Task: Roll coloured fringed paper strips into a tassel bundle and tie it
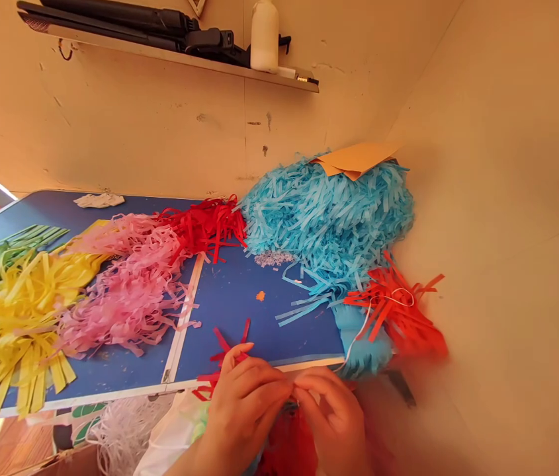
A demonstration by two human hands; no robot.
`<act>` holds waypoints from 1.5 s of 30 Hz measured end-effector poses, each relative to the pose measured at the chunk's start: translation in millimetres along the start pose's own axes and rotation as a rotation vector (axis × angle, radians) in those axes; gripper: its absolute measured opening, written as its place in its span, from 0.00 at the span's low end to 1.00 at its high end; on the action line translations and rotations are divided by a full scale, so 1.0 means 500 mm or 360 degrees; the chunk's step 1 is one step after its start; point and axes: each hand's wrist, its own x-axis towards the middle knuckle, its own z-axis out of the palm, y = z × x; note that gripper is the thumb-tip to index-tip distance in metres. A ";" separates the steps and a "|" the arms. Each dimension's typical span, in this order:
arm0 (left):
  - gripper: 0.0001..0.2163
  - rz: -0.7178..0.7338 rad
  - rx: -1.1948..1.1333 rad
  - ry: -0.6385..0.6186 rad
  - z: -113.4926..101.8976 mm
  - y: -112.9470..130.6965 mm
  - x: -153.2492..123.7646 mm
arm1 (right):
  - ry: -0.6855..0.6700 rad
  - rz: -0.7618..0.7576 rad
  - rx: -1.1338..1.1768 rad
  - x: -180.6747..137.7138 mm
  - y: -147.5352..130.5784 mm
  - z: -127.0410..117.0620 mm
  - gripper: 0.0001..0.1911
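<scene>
My left hand (pixel 247 406) and my right hand (pixel 331 413) meet fingertip to fingertip at the table's front edge, both closed in a pinch. A thin white string (pixel 357 336) runs from the orange-red fringed paper (pixel 398 304) down to my right hand. What lies between the left fingertips is too small to make out. Dark red paper strips (pixel 222 347) show behind my left hand, and blurred red paper (pixel 289 443) hangs below both hands. Beside my right hand, light blue paper (pixel 358 334) hangs over the table edge.
A big light blue fringe heap (pixel 329 218) carries orange paper sheets (pixel 358 158). Red (pixel 210 225), pink (pixel 135 291), yellow (pixel 26 311) and green fringes (pixel 16 251) lie leftward on the blue table (pixel 259 337). Above is a shelf (pixel 170 54) with a white bottle (pixel 264 36). White shreds (pixel 123 436) sit below.
</scene>
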 end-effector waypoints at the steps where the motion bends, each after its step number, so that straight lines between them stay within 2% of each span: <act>1: 0.10 -0.0001 0.0006 0.0007 0.000 0.000 -0.002 | 0.0006 0.0004 -0.0004 0.000 -0.003 0.000 0.09; 10: 0.08 -0.0110 0.0062 -0.0022 0.002 -0.004 -0.012 | 0.0037 0.0037 -0.0046 0.001 -0.013 0.004 0.08; 20: 0.06 -0.0138 -0.0228 -0.0119 0.022 -0.019 -0.009 | 0.0024 0.0001 -0.0048 0.008 -0.021 0.007 0.09; 25: 0.08 -0.0084 -0.0214 -0.0005 0.021 -0.009 -0.009 | 0.0078 -0.0018 -0.0042 0.004 -0.023 0.002 0.09; 34: 0.07 -0.0146 -0.0229 0.0001 0.017 0.004 -0.003 | 0.0076 -0.0079 -0.0079 -0.005 -0.014 -0.001 0.09; 39: 0.08 -0.0066 -0.0246 0.0123 0.020 0.005 -0.006 | 0.0075 -0.0112 -0.0100 -0.004 -0.019 0.000 0.10; 45: 0.09 -0.0038 -0.0248 0.0131 0.021 0.003 -0.011 | 0.0050 -0.0068 -0.0081 -0.011 -0.016 0.001 0.11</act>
